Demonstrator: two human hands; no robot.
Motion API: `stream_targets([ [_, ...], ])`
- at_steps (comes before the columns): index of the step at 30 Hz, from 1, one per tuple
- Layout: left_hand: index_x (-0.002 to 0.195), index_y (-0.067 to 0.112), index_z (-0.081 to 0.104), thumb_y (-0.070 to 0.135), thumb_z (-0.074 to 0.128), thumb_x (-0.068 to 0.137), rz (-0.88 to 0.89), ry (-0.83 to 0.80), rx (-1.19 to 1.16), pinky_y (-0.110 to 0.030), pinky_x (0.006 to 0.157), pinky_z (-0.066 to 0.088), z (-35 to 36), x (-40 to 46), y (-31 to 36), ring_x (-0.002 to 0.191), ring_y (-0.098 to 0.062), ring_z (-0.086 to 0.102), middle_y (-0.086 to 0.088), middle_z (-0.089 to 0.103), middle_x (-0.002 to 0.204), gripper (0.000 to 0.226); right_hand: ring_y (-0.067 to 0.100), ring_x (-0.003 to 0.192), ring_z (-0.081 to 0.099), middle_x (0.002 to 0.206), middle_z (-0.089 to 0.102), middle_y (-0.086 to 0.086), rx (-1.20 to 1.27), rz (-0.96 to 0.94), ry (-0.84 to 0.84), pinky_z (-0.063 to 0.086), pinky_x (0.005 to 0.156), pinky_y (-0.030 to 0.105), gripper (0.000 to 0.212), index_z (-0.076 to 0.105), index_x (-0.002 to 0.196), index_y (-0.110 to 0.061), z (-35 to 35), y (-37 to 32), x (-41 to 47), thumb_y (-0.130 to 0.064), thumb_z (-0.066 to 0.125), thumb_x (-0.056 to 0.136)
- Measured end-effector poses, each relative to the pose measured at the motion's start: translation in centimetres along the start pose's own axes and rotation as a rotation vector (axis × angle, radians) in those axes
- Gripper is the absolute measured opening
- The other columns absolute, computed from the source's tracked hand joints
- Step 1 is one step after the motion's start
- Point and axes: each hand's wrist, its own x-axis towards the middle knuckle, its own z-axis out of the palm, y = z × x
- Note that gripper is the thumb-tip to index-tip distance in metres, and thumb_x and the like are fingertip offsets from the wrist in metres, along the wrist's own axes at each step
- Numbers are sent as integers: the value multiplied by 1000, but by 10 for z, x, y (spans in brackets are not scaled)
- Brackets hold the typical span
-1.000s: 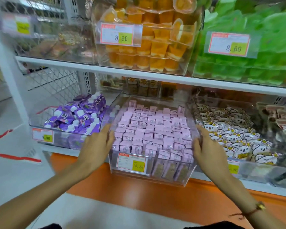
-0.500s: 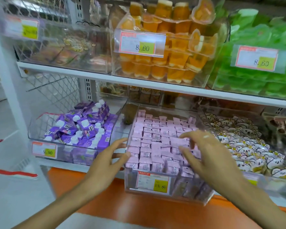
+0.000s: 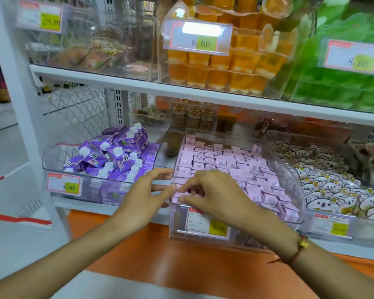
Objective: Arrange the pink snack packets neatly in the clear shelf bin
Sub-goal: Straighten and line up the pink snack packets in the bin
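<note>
We had right hand [image 3: 216, 197] fingers pinched on a pink snack packet [image 3: 180, 194] at clear shelf bin [image 3: 289, 178] front-left corner; left hand [image 3: 143, 197] fingers spread, alongside.

Front-left pink snack packets [image 3: 225, 167] covered by right hand [image 3: 216, 197]; grip on any packet cannot be told. Left hand [image 3: 143, 197] fingertips partly masked by clear shelf bin [image 3: 289, 175] wall. Bin's price label [image 3: 207, 223] blurred, half hidden by wrist. Green packs [image 3: 343, 83] cut off at right edge.
</note>
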Motion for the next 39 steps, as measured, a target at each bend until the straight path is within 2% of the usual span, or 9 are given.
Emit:
stream_targets([
  [4, 111, 31, 56, 8, 60, 90, 56, -18, 63, -28, 69, 58, -1, -8, 3, 88, -3, 63, 10, 60, 118, 31, 19, 89, 52, 95, 55, -5, -189, -143, 82, 31, 61, 30, 23, 62, 98, -19, 4, -3, -9, -34, 44, 98],
  [9, 114, 37, 52, 4, 61, 87, 135, 42, 211, -27, 86, 52, -9, -16, 11, 97, 1, 59, 15, 59, 116, 44, 25, 81, 55, 93, 58, 3, -214, -152, 267, 32, 60, 29, 16, 58, 95, -12, 3, -19, -2, -23, 47, 98],
  [12, 123, 39, 47, 17, 70, 81, 191, 89, 242, -16, 87, 47, -10, -23, 16, 105, 8, 53, 20, 54, 119, 53, 15, 75, 51, 89, 55, 0, -7, -65, 479, 43, 59, 34, 13, 58, 92, -12, -8, -24, 0, -20, 49, 97],
  [17, 127, 47, 43, 42, 74, 74, 280, 89, 244, -24, 97, 42, 1, -30, 27, 115, 7, 49, 31, 51, 124, 62, 9, 76, 55, 86, 58, 1, 476, 95, 747, 44, 64, 15, 12, 58, 88, -11, -29, -23, -2, -14, 50, 97],
  [22, 114, 37, 61, 27, 68, 83, 297, 125, 143, -20, 76, 52, -3, -21, 38, 91, 2, 62, 17, 70, 99, 33, 7, 63, 61, 88, 62, 7, 1249, 494, 458, 51, 59, 16, 20, 62, 97, -6, -38, -14, -9, -23, 52, 96],
  [26, 86, 36, 75, 38, 64, 81, -194, -36, -316, -16, 54, 50, 0, -14, 48, 76, -6, 65, 4, 70, 93, 12, 13, 76, 66, 100, 65, -2, 1314, 523, 192, 53, 63, 20, 41, 58, 108, -18, -39, -3, -17, -47, 61, 80],
  [29, 77, 27, 77, 48, 66, 68, -318, -111, -391, -17, 48, 49, 8, -13, 49, 65, -5, 67, 1, 72, 82, 25, 9, 73, 68, 83, 70, -7, 1360, 426, 190, 51, 63, 16, 32, 60, 95, -20, -34, -3, -21, -46, 63, 76],
  [34, 85, 26, 71, 66, 51, 60, -277, -79, -385, -22, 47, 51, 14, -8, 53, 70, -4, 70, 6, 75, 79, 52, 6, 63, 68, 76, 74, 0, 1435, 531, 296, 51, 59, 11, 40, 66, 95, -8, -33, 2, -22, -42, 67, 75],
  [39, 105, 28, 66, 43, 72, 62, 35, 24, -372, -16, 61, 53, 13, -14, 51, 88, -7, 70, 9, 74, 95, 47, 13, 76, 72, 82, 75, 5, 1556, 537, 270, 54, 64, 14, 45, 69, 95, -6, -30, 6, -20, -43, 70, 70],
])
